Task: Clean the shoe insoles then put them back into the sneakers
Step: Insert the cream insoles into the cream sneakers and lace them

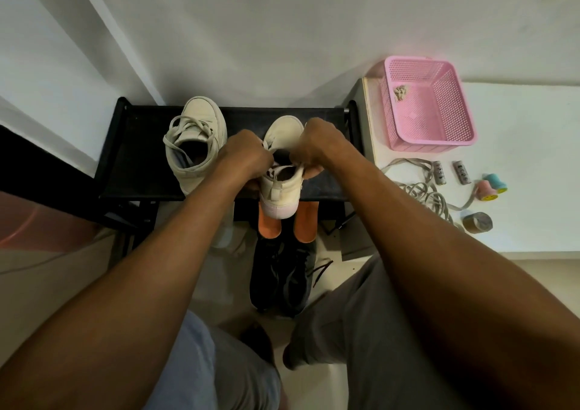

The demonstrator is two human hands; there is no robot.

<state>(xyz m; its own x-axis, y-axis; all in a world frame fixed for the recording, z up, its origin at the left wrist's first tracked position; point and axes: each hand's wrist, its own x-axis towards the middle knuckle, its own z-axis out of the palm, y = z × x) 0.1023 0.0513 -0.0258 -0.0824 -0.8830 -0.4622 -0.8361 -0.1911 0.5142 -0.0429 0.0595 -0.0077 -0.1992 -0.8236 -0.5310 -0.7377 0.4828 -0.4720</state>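
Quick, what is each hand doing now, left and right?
Left hand: closed on the left side of the white sneaker opening.
Right hand: closed on the right side of the same sneaker.

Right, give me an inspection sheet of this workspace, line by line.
Surface: black shoe rack, its top shelf bearing two sneakers; white ledge to its right.
Job's things: beige sneaker standing on the shelf, laces loose; second beige sneaker held at the shelf's front edge; two orange insoles below it, over a pair of black shoes.
Clutter: pink basket with a bundled lace inside; small rolls and tape on the ledge.
Hands: left hand and right hand both grip the held sneaker at its opening.
Cables: nothing seen; loose grey laces on the ledge.
Surroundings: white wall behind the rack.
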